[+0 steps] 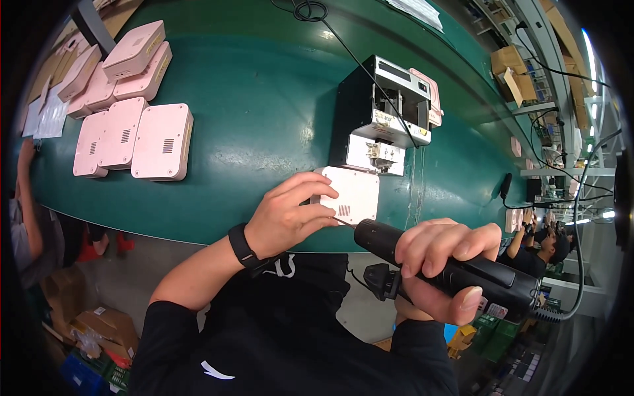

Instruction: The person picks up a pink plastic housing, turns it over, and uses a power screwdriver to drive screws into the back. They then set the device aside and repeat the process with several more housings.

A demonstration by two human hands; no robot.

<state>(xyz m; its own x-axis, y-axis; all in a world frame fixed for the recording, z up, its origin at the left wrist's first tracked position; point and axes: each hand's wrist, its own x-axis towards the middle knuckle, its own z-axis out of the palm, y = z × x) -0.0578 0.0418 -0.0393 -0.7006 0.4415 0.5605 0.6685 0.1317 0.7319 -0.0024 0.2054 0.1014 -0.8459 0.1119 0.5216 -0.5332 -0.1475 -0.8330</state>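
Observation:
A pale pink plastic casing (pixel 360 195) with a small vent grille lies on the green workbench in front of me. My left hand (pixel 281 214) grips its left side, fingers curved over the top face. My right hand (pixel 446 257) is wrapped around a black electric screwdriver (pixel 380 239), its cable trailing off to the right. The driver is tilted, and its thin bit points at the casing's near edge, close to my left thumb. Whether the bit sits in a screw cannot be made out. Just beyond the casing stands a black and silver screw feeder (pixel 370 145).
Several pink casings (pixel 162 145) lie grouped and partly stacked at the far left of the green bench (pixel 257 112). Another pink part (pixel 432 99) is behind the feeder. A black cable (pixel 350 53) crosses above the feeder. Other people (pixel 545 247) work at right; another person's arm (pixel 26 191) shows at left.

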